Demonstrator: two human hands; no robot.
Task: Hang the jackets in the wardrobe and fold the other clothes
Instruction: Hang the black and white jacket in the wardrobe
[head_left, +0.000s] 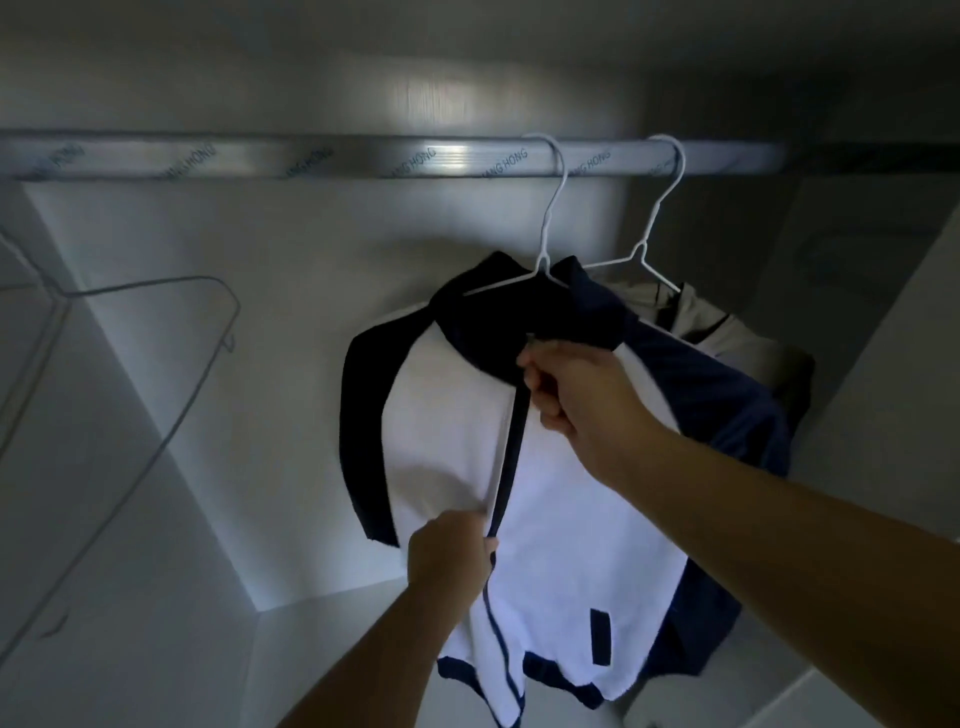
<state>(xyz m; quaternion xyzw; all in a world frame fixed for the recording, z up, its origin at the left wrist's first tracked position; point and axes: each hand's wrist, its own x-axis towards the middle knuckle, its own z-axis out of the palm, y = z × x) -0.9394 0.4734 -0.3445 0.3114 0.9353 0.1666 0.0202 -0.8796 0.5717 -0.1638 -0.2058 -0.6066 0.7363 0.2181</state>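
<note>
Progress on the hanging part looks far along. The white and navy jacket (571, 493) hangs on a white wire hanger (550, 223), hooked over the wardrobe rail (311, 156). Just behind it, on a second white hanger (652, 223), hangs a beige jacket (743, 332), so two jackets are in the wardrobe.

What goes on now seems to be a tidying of the front jacket, probably the closing of its zip (511, 452). The right hand (576, 387) is at the top of the zip, just under the dark collar, and its fingers are curled tight and pinch something there. The left hand (449, 551) is lower, and its fingers are closed on the front edge beside the zip, holding it taut.

Folding of the other clothes is, I judge, left to do; no such clothes show here (nor any bed or worktop to fold them on).

Some things are hard to make out:
- The zip puller is hidden by the right fingers, so I cannot tell if they hold it or only the cloth.
- The beige jacket is mostly covered by the front one.
- An empty grey wire hanger (156, 284) at the left is cut off by the frame edge, and its hook does not show.
- The light is dim, so details inside the wardrobe are weak.
</note>
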